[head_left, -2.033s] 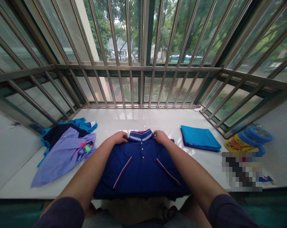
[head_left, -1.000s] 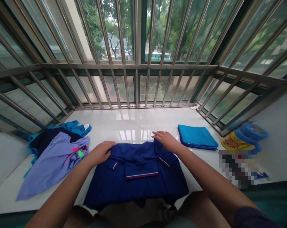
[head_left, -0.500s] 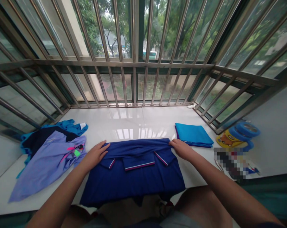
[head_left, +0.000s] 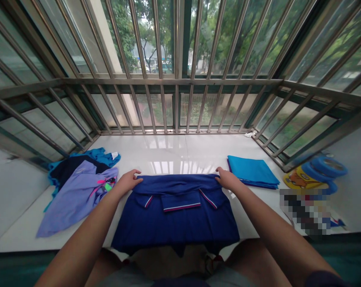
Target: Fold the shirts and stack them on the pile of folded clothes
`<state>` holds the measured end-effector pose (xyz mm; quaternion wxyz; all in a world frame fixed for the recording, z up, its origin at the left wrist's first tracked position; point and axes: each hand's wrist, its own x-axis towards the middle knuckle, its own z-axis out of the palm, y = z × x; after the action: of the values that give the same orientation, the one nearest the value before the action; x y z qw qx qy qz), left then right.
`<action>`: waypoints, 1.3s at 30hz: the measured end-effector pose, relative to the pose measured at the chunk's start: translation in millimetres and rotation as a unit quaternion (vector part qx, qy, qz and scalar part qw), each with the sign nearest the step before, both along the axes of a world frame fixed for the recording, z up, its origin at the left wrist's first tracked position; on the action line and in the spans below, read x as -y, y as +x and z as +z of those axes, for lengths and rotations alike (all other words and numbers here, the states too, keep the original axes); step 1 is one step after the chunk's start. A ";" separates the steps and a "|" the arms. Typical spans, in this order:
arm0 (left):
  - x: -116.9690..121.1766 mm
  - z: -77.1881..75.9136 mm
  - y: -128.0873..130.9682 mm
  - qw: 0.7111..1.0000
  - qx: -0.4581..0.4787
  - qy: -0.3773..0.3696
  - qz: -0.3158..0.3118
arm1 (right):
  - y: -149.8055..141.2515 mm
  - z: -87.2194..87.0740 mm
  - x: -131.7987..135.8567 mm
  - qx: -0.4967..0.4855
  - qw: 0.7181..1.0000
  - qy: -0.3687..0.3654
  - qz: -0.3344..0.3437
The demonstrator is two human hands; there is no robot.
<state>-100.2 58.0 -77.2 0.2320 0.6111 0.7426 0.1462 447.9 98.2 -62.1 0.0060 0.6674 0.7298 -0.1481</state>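
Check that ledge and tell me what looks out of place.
A crumpled white scrap lies in the far right corner of the ledge, near the bars, and looks stray. The pile of clothes at left is rumpled, unlike the folded stack at right. No spill or damage shows.

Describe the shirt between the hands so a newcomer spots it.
Below the barred window is a white ledge. At its near edge, between the left hand and right hand, lies the dark blue shirt. Unlike the clothes pile and folded stack, it shows red-white trim.
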 end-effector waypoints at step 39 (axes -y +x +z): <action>-80.7 67.7 14.7 0.963 -0.158 0.104 -0.190 | -33.9 62.5 -45.6 0.079 0.979 0.138 0.126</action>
<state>-85.6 138.7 -9.5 0.0710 0.7770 0.6207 0.0773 414.0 143.8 0.4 -0.0098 0.5744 0.8185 0.0095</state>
